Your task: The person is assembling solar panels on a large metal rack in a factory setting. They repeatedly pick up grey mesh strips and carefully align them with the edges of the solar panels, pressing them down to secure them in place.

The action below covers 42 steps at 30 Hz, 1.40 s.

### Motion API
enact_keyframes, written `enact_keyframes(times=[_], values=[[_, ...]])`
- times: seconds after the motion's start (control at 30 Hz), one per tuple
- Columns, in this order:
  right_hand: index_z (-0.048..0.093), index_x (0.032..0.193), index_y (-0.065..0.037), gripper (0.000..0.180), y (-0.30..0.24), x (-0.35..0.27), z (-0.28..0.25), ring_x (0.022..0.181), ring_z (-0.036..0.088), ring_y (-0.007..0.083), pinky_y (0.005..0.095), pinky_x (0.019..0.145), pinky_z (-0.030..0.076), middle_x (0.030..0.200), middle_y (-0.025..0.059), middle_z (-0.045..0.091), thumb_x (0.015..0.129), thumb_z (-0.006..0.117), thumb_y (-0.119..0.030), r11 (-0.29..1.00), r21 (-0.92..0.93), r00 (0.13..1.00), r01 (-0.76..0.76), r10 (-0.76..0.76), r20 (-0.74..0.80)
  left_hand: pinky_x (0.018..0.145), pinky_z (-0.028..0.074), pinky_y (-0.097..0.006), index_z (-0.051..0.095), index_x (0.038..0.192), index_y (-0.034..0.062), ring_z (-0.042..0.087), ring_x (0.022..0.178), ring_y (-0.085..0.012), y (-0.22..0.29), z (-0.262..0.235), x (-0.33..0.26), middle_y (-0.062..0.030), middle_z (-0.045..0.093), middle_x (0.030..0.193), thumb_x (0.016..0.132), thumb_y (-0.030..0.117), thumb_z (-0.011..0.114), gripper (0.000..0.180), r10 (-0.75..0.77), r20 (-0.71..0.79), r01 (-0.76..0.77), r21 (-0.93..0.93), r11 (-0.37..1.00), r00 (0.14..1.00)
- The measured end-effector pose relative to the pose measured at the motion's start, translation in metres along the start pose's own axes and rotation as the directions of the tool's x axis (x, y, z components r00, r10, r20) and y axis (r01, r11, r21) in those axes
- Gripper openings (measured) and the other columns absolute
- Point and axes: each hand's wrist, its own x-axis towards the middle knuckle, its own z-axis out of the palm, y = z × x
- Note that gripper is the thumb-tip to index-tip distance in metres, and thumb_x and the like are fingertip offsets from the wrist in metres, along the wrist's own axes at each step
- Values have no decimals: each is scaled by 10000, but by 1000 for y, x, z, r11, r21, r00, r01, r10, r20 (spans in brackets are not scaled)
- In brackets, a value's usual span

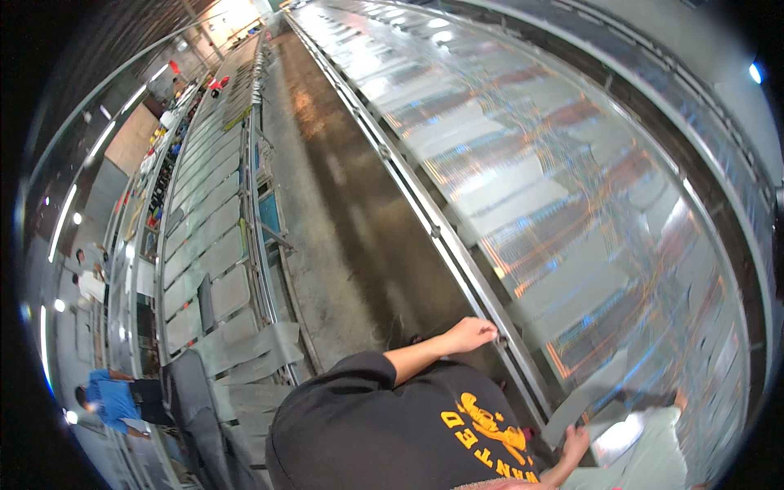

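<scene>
My left hand (472, 333) is closed at the metal rail (465, 269) along the near edge of the long table; anything inside its curled fingers is too small to make out. Low on the right, my right hand (575, 444) pinches the edge of a grey fabric piece (576, 404), which is partly lifted and bent. Beside it lies a pale, glossy sheet (645, 449). Flat grey panels (510, 184) are laid in rows along the table, crossed by orange and blue lines (523, 282).
A wet concrete aisle (343, 196) runs left of my table. Beyond it, another long table carries grey panels (220, 253), with dark cloth (192, 392) draped at its near end. A person in blue (114, 396) and one in white (91, 286) stand at far left.
</scene>
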Motion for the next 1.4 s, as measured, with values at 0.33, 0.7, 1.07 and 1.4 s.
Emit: enact_keyframes(times=[0.33, 0.7, 1.07, 1.4], values=[[633, 1332, 18, 466, -306, -129, 178, 844, 690, 194, 353, 788, 561, 932, 131, 739, 968, 741, -252, 769, -89, 741, 633, -569, 356, 867, 569, -346, 763, 1188, 65, 746, 955, -197, -98, -190, -59, -112, 794, 1042, 1000, 355, 691, 353, -236, -242, 191, -196, 962, 941], [674, 1259, 30, 523, -515, -206, 461, 949, 769, 345, 421, 845, 586, 973, 219, 775, 899, 794, -330, 275, -154, 265, 949, -432, 862, 894, 580, -392, 775, 1138, 72, 758, 1023, -271, -142, -417, -47, -142, 785, 1071, 989, 378, 674, 355, -98, -599, -17, -184, 983, 795], [685, 1226, 29, 478, -809, -361, 817, 960, 750, 338, 424, 841, 580, 1004, 224, 760, 882, 781, -288, -97, 258, -274, 961, -235, 933, 901, 570, -416, 773, 1130, 83, 751, 1035, -288, -321, -654, -95, -136, 784, 1108, 1003, 358, 666, 321, -500, -791, 259, -431, 864, 352], [714, 1183, -2, 323, -987, -482, 1162, 862, 729, 202, 347, 788, 565, 984, 206, 741, 973, 695, -247, 414, 423, -438, 806, -65, 897, 743, 574, -345, 768, 1100, 16, 726, 798, -176, -440, -799, -101, -93, 776, 927, 1010, 383, 670, 390, -810, -586, 74, -809, 583, -32]])
